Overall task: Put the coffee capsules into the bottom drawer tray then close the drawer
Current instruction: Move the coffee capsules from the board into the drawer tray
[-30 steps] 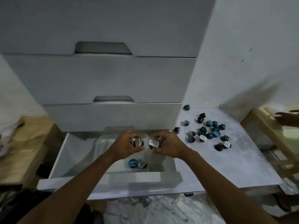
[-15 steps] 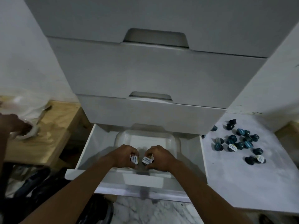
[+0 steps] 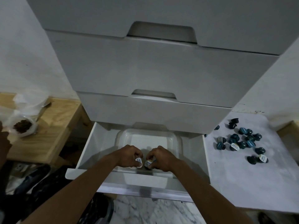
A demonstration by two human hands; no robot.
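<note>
The bottom drawer [image 3: 100, 143] of a white cabinet stands pulled out, with a clear plastic tray [image 3: 176, 139] inside it. My left hand [image 3: 129, 156] and my right hand [image 3: 160, 157] are both low inside the tray near its front wall, knuckles almost touching. Each hand grips a coffee capsule: a white-lidded one [image 3: 139, 161] in the left, another [image 3: 148, 163] in the right. Several dark blue capsules [image 3: 241, 141] lie loose on the white surface to the right of the drawer. My hands hide the tray's front floor.
Closed upper drawers [image 3: 161, 75] overhang the back of the open one. A low wooden stool [image 3: 48, 133] on the left carries a plastic bag and a cup of brown grounds [image 3: 22, 128]. Another person's hand [image 3: 4, 139] shows at the left edge. Marble floor lies below.
My view swung left and down. Both hands dropped from above the tray into its front part, still gripping their capsules. The two capsules seen earlier in the tray are now hidden.
</note>
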